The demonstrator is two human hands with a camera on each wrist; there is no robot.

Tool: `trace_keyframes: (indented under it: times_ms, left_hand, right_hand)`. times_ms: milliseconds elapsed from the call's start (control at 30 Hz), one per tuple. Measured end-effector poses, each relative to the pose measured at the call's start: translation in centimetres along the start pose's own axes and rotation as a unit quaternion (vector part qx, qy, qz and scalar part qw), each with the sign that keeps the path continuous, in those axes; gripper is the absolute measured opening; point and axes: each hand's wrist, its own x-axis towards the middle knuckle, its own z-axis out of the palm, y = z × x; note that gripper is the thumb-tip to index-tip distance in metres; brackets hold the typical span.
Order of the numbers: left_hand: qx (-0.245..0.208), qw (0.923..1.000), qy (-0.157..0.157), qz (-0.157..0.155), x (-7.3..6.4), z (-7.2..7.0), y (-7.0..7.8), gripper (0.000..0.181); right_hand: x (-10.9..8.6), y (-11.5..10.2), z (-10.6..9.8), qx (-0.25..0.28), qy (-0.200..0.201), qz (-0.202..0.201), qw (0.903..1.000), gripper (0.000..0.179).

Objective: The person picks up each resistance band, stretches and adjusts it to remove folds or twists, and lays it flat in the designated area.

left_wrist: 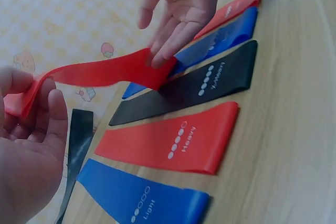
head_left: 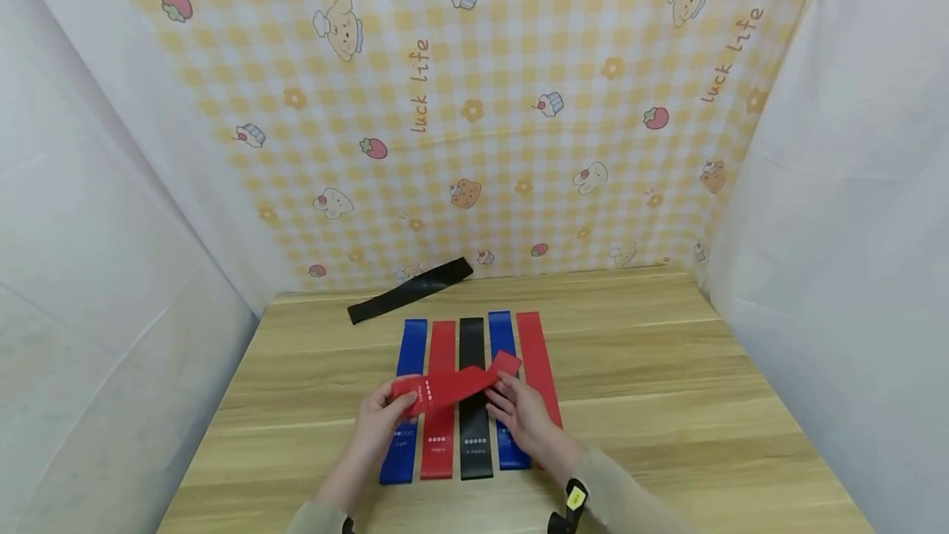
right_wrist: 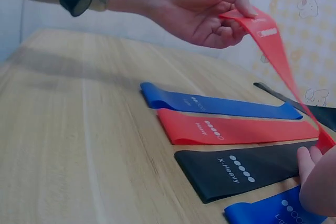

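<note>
A red resistance band (head_left: 454, 386) is stretched out in the air above a row of bands. My left hand (head_left: 380, 419) pinches one end between thumb and fingers, with the printed dots beside the thumb. At the other end, which is twisted, my right hand (head_left: 526, 417) has its fingers extended against the band (left_wrist: 105, 72). Beneath lie a blue Light band (right_wrist: 220, 103), a red Heavy band (left_wrist: 173, 137), a black X-Heavy band (left_wrist: 210, 80), another blue band (head_left: 500, 332) and another red band (head_left: 535, 353), side by side. The right hand partly covers the last two.
Farther back, a loose black band (head_left: 409, 291) lies slantwise by the patterned backdrop (head_left: 482, 163). The wooden table (head_left: 638, 369) extends on both sides of the row. White cloth walls (head_left: 830, 213) stand left and right.
</note>
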Motion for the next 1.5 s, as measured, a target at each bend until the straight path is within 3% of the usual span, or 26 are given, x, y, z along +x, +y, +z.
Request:
trace_keyframes:
  times_ms: [333, 600, 833, 1067, 1233, 1400, 1500]
  left_hand:
    - [0.015, 0.9996, -0.022, 0.005, -0.6, 0.0, 0.5, 0.043]
    - [0.018, 0.9988, -0.042, 0.015, -1.1, 0.8, 1.9, 0.038]
    - [0.021, 0.9986, -0.044, 0.020, -1.4, 1.3, 2.6, 0.037]
    - [0.022, 0.9982, -0.051, 0.023, -1.4, 1.4, 2.9, 0.035]
    - [0.030, 0.9980, -0.053, 0.020, -1.3, 1.1, 2.9, 0.036]
    - [0.045, 0.9978, -0.045, 0.016, -1.4, 0.8, 2.8, 0.034]
    - [0.050, 0.9975, -0.046, 0.020, -1.3, 0.6, 2.7, 0.032]
  right_hand:
    - [-0.4, -0.2, 0.1, 0.062, -0.012, 0.034, 0.9974, 0.052]
    - [-0.3, -0.5, -0.1, 0.060, -0.006, 0.063, 0.9962, 0.050]
    - [0.7, -1.8, -0.4, 0.073, 0.003, 0.052, 0.9960, 0.050]
    - [2.4, -2.6, -0.8, 0.049, 0.021, 0.054, 0.9971, 0.048]
    - [3.6, -3.4, -1.0, -0.011, 0.048, 0.053, 0.9974, 0.045]
    - [4.5, -4.7, -1.3, -0.047, 0.068, 0.035, 0.9960, 0.040]
    - [4.8, -5.5, -1.3, -0.063, 0.061, 0.015, 0.9960, 0.042]
